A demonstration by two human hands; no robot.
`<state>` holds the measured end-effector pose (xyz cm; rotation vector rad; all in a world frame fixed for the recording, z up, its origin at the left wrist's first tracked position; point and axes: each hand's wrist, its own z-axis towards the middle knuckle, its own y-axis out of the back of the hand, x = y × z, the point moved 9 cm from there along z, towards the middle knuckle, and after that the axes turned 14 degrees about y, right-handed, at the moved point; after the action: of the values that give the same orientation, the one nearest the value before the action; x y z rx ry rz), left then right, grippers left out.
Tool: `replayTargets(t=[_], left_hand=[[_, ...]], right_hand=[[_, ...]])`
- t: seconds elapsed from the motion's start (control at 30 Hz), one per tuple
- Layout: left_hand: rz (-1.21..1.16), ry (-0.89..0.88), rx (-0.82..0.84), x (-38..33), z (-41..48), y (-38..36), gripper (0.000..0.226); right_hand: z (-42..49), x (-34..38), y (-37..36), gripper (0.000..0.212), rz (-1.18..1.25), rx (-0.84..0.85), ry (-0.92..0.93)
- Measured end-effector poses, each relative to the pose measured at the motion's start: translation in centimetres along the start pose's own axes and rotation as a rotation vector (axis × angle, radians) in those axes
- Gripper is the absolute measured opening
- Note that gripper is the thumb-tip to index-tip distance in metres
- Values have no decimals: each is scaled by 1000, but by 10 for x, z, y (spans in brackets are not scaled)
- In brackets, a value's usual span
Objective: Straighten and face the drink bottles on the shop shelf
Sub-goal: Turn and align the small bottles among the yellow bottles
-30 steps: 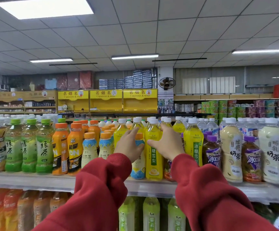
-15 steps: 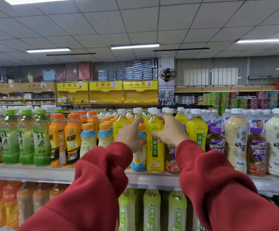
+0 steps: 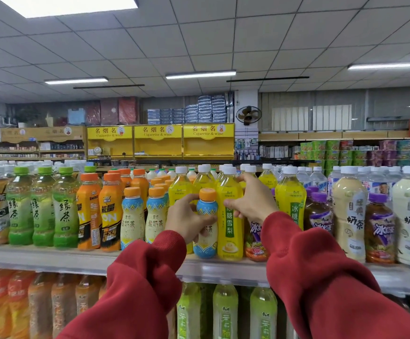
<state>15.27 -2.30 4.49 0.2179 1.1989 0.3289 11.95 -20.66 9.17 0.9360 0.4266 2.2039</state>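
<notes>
My left hand (image 3: 187, 217) is wrapped around the small blue-and-cream bottle (image 3: 206, 226) with the orange cap, which stands at the front edge of the shelf (image 3: 52, 259), touching the tall yellow bottle (image 3: 229, 216) on its right. My right hand (image 3: 253, 200) grasps that yellow bottle high on its shoulder, thumb on the front and fingers round the far side. Both bottles look upright, and the yellow one's label faces me; the small one's label is half hidden under my fingers, so I cannot tell if it is square to the aisle. The small bottle seems out of place to me, apart from its two matching bottles (image 3: 143, 214) further left. The risk I see is the crowding: the row is packed tight, and twisting or pulling either bottle could nudge the purple-capped bottle (image 3: 255, 238) tucked low behind my right wrist, or rock the yellow ones behind. Holding the tall bottle so high, a careless turn would tip its base towards the shelf lip, with more stock on the tier below.
</notes>
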Motion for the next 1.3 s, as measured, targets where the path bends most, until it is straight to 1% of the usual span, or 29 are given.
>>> replayTargets(t=[0.13,0.2,0.33,0.37,0.4,0.47,0.5,0.57,0.6,0.7,0.77,0.9,1.0,1.07,1.13,1.2,1.27,1.3], left_hand=[[-53,4,-30,-3,-3,9,55],[-64,-20,-65,-11,-4,22,54],[-35,-112,-175,-37,-13,62,45],[-50,-118,-183,-40,-15,71,45],[-58,-121,-181,-42,-17,77,43],[-49,-128,-169,-43,-21,87,38],[-43,-134,-157,-43,-23,89,35],[-46,-145,-135,-41,-28,94,32],[-51,-148,-128,-40,-30,96,31],[-61,-144,-109,-34,-34,98,30],[-45,-126,-100,-29,-35,97,32],[-20,-84,-100,-19,-30,89,43],[-13,-55,-88,-12,-26,84,62],[9,-40,-91,-8,-25,84,67],[11,-26,-96,-5,-26,87,62],[2,-19,-108,-2,-28,94,48],[-2,-9,-126,0,-30,103,38],[1,-2,-135,1,-30,107,38]], right_hand=[[3,1,1,81,-46,31,12],[5,4,3,79,-51,28,32],[11,15,2,75,-36,4,101],[14,19,2,70,-14,-11,115],[16,24,0,62,8,-21,126],[20,33,-7,39,43,-21,144],[22,37,-12,32,61,-21,152],[23,46,-23,35,81,-31,176],[23,50,-28,40,79,-40,193],[24,56,-36,65,8,-65,220],[25,53,-38,73,-33,-72,209],[22,37,-43,75,-62,-59,168],[20,27,-47,76,-78,-35,128],[20,30,-48,73,-137,-36,138],[19,36,-46,69,-189,-39,146],[18,39,-46,69,-223,4,132],[17,39,-46,73,-269,62,102],[18,41,-43,78,-288,72,93]])
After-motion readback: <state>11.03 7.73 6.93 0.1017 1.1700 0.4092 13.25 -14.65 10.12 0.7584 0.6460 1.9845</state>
